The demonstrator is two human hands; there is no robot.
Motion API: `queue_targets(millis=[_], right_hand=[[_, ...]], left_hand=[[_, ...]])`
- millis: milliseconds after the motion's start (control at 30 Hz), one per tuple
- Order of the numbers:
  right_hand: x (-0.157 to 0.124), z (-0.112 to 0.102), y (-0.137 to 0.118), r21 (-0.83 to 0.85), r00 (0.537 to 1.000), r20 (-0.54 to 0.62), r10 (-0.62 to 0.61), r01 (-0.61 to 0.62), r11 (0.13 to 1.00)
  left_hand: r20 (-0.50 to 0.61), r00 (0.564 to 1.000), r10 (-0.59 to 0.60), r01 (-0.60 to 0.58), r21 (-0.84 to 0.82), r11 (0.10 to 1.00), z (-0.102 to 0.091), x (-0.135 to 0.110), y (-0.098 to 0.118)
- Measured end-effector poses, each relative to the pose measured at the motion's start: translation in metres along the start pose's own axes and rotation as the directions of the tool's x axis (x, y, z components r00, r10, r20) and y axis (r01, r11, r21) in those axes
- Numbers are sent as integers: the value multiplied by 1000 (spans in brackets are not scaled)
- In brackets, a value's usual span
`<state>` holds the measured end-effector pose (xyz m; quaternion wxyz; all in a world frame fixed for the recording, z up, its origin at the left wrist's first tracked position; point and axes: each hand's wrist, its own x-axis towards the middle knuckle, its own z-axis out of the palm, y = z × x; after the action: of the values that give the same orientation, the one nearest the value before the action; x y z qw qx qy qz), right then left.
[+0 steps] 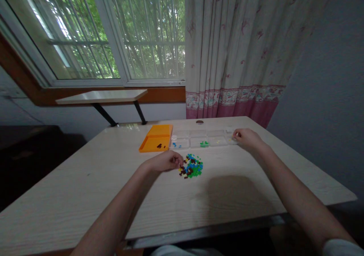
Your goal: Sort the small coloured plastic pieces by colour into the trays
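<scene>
A pile of small building bricks (pixel 193 168) in brown, blue, green and yellow lies on the table. My left hand (pixel 167 160) touches the pile's left edge with its fingers curled together; whatever they grip is too small to name. Over the right end of a row of clear plastic boxes, my right hand (pixel 248 138) is pinched, and I cannot make out what is in it. Brown pieces (pixel 159 146) lie in the orange box (pixel 152 138). The clear boxes (pixel 190 147) hold a few blue pieces (pixel 174 145), green pieces (pixel 204 144) and some yellow bits.
A small raised shelf (pixel 102 96) on black legs stands at the table's back left. Behind the table (pixel 113 180) are a barred window (pixel 153 32) and a long patterned curtain (pixel 233 51). A round dark disc (pixel 200 122) sits near the back edge.
</scene>
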<state>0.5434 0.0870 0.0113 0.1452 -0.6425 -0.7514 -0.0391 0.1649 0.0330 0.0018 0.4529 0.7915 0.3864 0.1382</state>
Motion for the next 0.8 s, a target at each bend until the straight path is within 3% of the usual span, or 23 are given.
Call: queue_targets(millis=[233, 367, 467, 567, 667, 800], right_hand=[[0, 2, 2, -41, 995, -45, 86, -88, 995], [0, -1, -13, -36, 995, -70, 65, -68, 997], [-7, 5, -39, 10, 995, -101, -6, 7, 1000], [-20, 13, -76, 79, 978, -141, -153, 165, 983], [-35, 17, -109, 169, 937, -148, -318, 341, 925], [-49, 17, -133, 223, 886, -149, -440, 463, 858]], left_hand=[[-5, 1000, -27, 27, 90, 996, -2, -3, 6], [-11, 1000, -7, 9, 99, 995, -1, -2, 2], [-41, 999, 0, 5, 117, 993, 0, 0, -1], [-68, 997, 27, -17, 146, 989, 0, 2, 2], [-96, 994, 49, -34, 161, 986, 0, 2, 5], [-159, 986, 41, -19, 137, 990, 1, 3, 6]])
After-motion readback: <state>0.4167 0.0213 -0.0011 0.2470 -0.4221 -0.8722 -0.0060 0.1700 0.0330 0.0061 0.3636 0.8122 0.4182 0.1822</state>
